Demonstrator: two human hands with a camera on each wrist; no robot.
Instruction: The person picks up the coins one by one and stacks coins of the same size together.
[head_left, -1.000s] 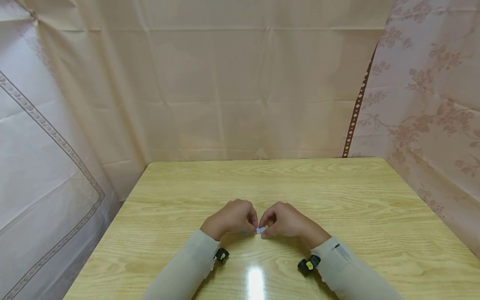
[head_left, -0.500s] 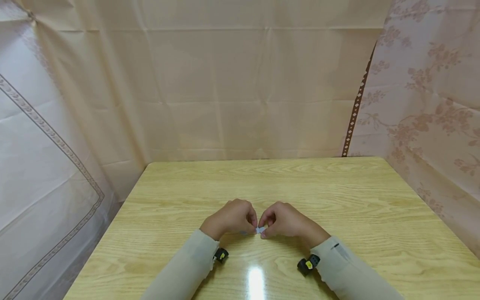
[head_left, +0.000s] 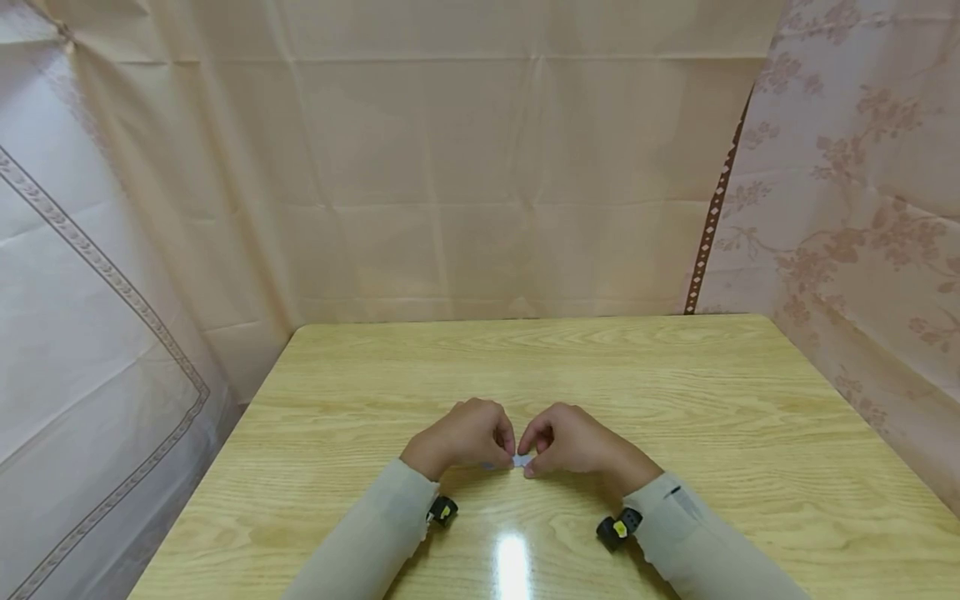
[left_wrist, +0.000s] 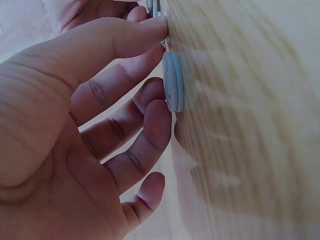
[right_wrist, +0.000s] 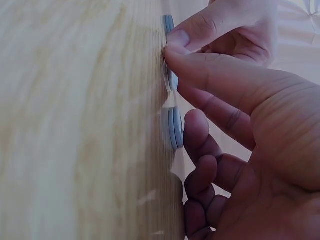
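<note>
A small, flat, pale blue-grey piece [head_left: 521, 460] lies low at the tabletop between both hands. Its exact kind cannot be told. My left hand [head_left: 467, 435] pinches its left end with thumb and index finger; my right hand [head_left: 573, 440] pinches its right end. Edge-on in the left wrist view, a rounded blue-grey disc [left_wrist: 172, 82] sits beneath the left fingers. The right wrist view shows another rounded disc [right_wrist: 175, 127] beside the curled right fingers. The fingertips hide where these parts join, if they do.
The hands work over a light wood-grain table [head_left: 525, 367], with a bright reflection near its front. Behind it hangs a beige cloth [head_left: 480, 183]; patterned cloths [head_left: 847, 208] hang at the sides. Small black devices with yellow marks [head_left: 442, 511] sit at both wrists.
The right hand has shifted very slightly right, and a little more of the pale piece shows between the fingertips. The left hand stays in place.
</note>
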